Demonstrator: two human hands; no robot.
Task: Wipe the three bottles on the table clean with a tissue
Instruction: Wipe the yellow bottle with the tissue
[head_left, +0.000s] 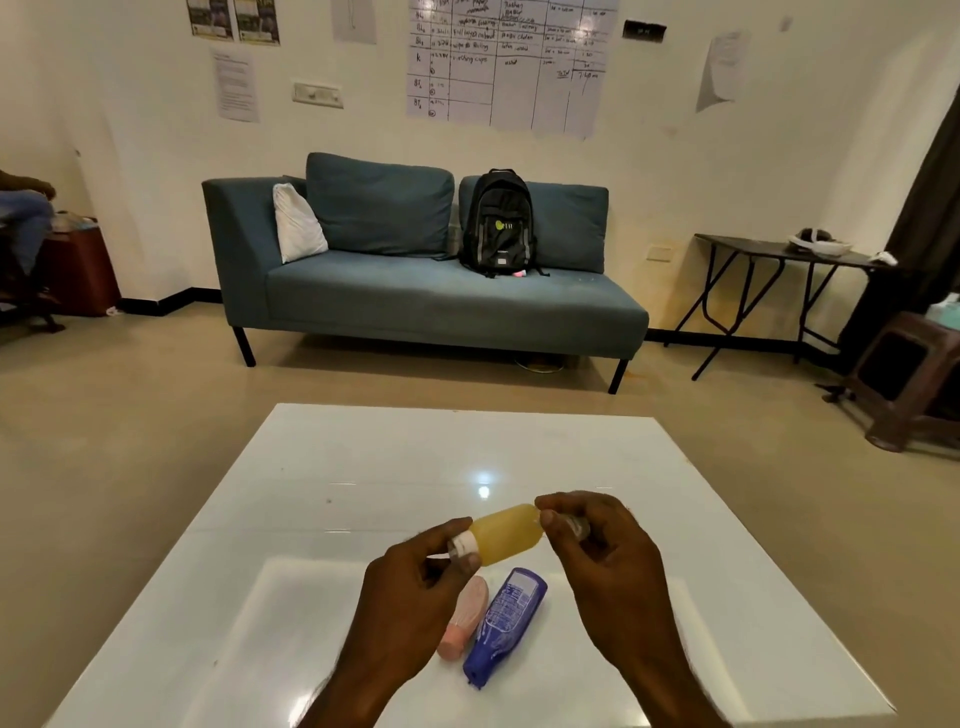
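Left hand (415, 582) pinching the yellow bottle (506, 535) by its white cap, right hand (597, 545) gripping its base, possibly with tissue, pink bottle (465, 618) and blue bottle (506, 623) lying on the white table (363, 467).

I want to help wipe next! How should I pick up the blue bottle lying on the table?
Grip the blue bottle around its wide middle, coming from above. It lies flat, and the pink bottle crowds its left side.
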